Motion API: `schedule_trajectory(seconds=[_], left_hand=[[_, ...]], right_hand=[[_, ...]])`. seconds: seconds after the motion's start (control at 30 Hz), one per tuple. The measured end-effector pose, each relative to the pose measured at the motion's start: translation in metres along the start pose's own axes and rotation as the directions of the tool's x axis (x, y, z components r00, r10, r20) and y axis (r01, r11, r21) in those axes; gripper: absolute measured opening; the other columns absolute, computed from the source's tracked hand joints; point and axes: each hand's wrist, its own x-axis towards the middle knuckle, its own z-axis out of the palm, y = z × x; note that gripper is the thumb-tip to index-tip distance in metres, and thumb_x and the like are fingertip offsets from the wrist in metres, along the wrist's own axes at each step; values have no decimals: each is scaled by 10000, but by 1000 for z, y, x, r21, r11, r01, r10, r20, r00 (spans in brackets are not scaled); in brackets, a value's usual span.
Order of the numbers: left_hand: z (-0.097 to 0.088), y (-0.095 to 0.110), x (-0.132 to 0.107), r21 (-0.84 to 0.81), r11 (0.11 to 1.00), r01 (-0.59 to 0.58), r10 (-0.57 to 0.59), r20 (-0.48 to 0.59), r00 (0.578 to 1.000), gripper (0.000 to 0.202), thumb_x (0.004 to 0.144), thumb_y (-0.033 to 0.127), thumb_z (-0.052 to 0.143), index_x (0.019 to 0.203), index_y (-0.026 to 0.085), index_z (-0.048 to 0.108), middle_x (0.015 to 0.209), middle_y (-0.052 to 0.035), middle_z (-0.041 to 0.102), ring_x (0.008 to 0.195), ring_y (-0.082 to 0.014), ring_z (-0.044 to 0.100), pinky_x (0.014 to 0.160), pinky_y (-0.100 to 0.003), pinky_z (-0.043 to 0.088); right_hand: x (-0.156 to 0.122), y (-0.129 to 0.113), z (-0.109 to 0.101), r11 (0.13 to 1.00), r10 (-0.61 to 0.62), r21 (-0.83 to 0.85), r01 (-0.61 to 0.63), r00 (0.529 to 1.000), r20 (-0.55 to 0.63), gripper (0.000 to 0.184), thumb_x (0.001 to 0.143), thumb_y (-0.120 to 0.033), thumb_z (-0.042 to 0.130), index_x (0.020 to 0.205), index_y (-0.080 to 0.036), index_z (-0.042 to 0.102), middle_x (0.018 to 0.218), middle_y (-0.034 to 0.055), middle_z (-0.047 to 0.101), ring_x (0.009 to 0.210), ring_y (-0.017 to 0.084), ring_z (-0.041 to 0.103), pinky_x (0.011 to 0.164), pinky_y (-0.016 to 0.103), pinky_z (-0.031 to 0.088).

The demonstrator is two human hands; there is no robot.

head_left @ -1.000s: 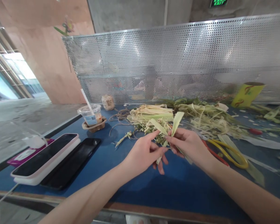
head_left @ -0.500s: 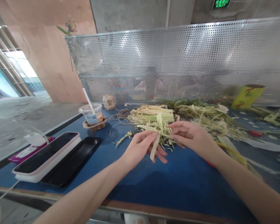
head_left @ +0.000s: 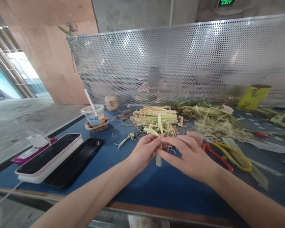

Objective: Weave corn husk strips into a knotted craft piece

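Note:
My left hand (head_left: 143, 151) and my right hand (head_left: 189, 154) meet above the blue table (head_left: 156, 186), both pinching a pale green leaf strip (head_left: 158, 139). The strip's upper ends stick up between my fingertips and its lower end hangs below them. Just behind my hands lies a small heap of cut leaf bits (head_left: 165, 128). Beyond that sits a bundle of pale husk strips (head_left: 154, 115).
Two phones (head_left: 54, 156) lie at the left, with a plastic cup and straw (head_left: 94, 116) behind them. Yellow and red scissors (head_left: 228, 153) rest right of my right hand. Loose green leaves (head_left: 211, 118), a yellow cup (head_left: 253, 96) and a perforated metal screen (head_left: 180, 60) lie beyond.
My right hand came in from the right and back toward me to join my left hand on the strip. The strip's long leaf end is now folded down and shorter.

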Motion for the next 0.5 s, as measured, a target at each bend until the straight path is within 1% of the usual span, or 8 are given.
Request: schedule_trajectory(seconds=[0.07,0.13,0.2,0.27,0.33,0.4,0.43,0.5], left_hand=[[0,-2,-1,-24,1000,12,-11,28,1000,169,667,249,656,729,102,601,632,-21,642,565,-78,588,582,-175,451],[1,-2,-1,-36,999,-8,10,44,999,187,657,244,667,751,92,611,647,-28,648,597,-84,596,606,-179,453],[1,-3,-1,-44,998,-36,38,29,999,210,630,230,690,760,90,602,657,-30,653,650,-107,613,652,-205,459],[1,-2,-1,-60,995,-76,76,-11,997,236,602,204,711,766,104,575,665,-27,659,699,-138,627,689,-246,465],[0,-2,-1,-60,990,-125,122,-55,991,260,588,184,720,774,120,550,684,-22,665,724,-153,630,705,-281,472],[-1,0,0,-14,986,-165,163,-90,983,266,581,181,722,772,127,544,688,-7,660,697,-141,623,696,-289,481],[-2,0,1,24,985,-173,175,-102,979,263,583,184,720,773,127,548,681,3,653,671,-129,616,685,-284,486],[-4,1,2,111,980,-162,175,-114,978,258,590,194,714,782,128,554,650,19,639,620,-110,605,651,-265,490]], right_hand=[[0,0,0,999,-32,-19,32,999,12,218,792,-128,501,905,-288,597,1053,24,583,919,185,465,822,357,336],[-1,1,1,1000,3,21,-2,999,-35,178,781,-135,529,832,-285,608,1008,12,597,894,177,473,808,355,339],[-1,3,3,987,114,119,-104,991,-75,153,765,-162,566,777,-305,619,939,-7,605,887,170,485,800,350,341],[0,5,5,947,235,240,-213,970,-68,146,760,-181,579,758,-319,629,928,-9,604,935,180,497,814,365,343],[1,7,6,894,299,352,-278,954,-8,147,767,-173,564,788,-301,633,992,7,605,989,198,509,831,388,351],[4,10,6,819,357,457,-345,932,65,120,775,-176,550,808,-260,629,1027,29,615,981,198,542,838,386,373],[5,11,5,765,403,504,-402,908,112,96,776,-188,549,799,-242,625,1017,36,627,959,193,561,836,375,389],[6,13,5,629,499,573,-526,838,221,68,773,-222,551,785,-228,617,974,38,649,930,188,582,831,347,419]])
